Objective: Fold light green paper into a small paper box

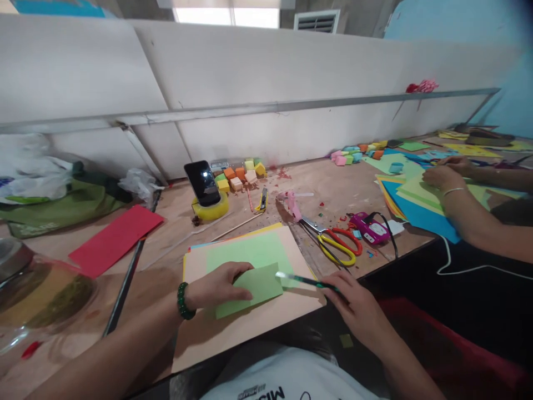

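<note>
My left hand (pixel 220 286), with a green bead bracelet at the wrist, grips a folded piece of light green paper (pixel 264 289), thumb on its upper face. In my right hand (pixel 353 300) is a slim knife (pixel 302 280) with a pale blade and a dark handle. Its blade tip meets the right end of the green paper, as far as this view shows. Beneath both lies a stack of coloured sheets, with a peach sheet (pixel 237 339) and a larger green sheet (pixel 250 250) on top.
Scissors (pixel 333 244), a pink glue gun (pixel 293 205) and a purple power strip (pixel 370 229) lie to the right. Behind are a phone (pixel 202 183) on a yellow tape roll (pixel 212 208), a yellow cutter (pixel 262 200) and paper cubes (pixel 237 180). A co-worker's hands (pixel 445 175) handle paper.
</note>
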Tool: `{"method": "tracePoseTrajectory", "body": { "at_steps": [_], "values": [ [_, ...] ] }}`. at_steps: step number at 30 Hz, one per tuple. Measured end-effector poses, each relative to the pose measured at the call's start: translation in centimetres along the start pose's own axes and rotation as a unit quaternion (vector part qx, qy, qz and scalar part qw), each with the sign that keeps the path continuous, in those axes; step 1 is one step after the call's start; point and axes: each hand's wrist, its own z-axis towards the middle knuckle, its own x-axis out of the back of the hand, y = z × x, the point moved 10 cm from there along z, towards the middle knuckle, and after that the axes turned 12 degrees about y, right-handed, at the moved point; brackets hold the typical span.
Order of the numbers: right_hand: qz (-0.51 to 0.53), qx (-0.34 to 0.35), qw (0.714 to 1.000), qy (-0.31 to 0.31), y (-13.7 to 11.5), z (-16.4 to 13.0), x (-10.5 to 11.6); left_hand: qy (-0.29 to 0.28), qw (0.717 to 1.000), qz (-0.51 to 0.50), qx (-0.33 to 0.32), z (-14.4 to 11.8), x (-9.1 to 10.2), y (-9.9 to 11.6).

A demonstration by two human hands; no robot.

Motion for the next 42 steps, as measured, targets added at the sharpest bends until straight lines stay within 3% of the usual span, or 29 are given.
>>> {"method": "tracePoseTrajectory", "body": {
  "at_steps": [2, 4, 8, 11, 15, 18, 23, 31, 42],
  "values": [
    [-0.018, -0.013, 0.998, 0.064, 0.9, -0.1, 1.5, 0.001, 1.000, -0.003, 0.000, -0.2, -0.4, -0.2],
    [-0.029, -0.012, 0.996, 0.083, 1.0, -0.3, 1.8, 0.006, 1.000, -0.008, 0.003, -0.4, -0.6, -0.5],
    [0.019, 0.032, 0.999, 0.005, -1.2, -0.7, -0.8, 0.032, 0.999, 0.002, -0.002, -0.6, -0.6, -1.0],
    [0.037, 0.046, 0.998, -0.022, -2.1, -1.1, -2.0, 0.081, 0.994, 0.062, -0.031, -0.9, 0.0, -1.1],
    [0.033, 0.045, 0.998, -0.029, -1.6, -1.6, -2.1, 0.164, 0.947, 0.238, -0.142, -1.4, 1.0, 0.0],
    [0.037, 0.048, 0.998, -0.030, -1.5, -1.7, -1.9, 0.123, 0.909, 0.334, -0.219, -1.5, -0.3, 0.3],
    [0.044, 0.066, 0.997, -0.015, -2.5, -1.5, -1.7, 0.025, 0.899, 0.367, -0.239, -1.0, -2.5, -0.6],
    [0.063, 0.064, 0.995, -0.046, -1.9, -1.5, -1.9, 0.018, 0.900, 0.365, -0.237, -0.9, -3.1, -0.8],
    [0.061, 0.092, 0.993, -0.028, -3.3, -1.3, -1.6, 0.012, 0.911, 0.341, -0.231, -1.0, -3.1, -0.3]
  ]
}}
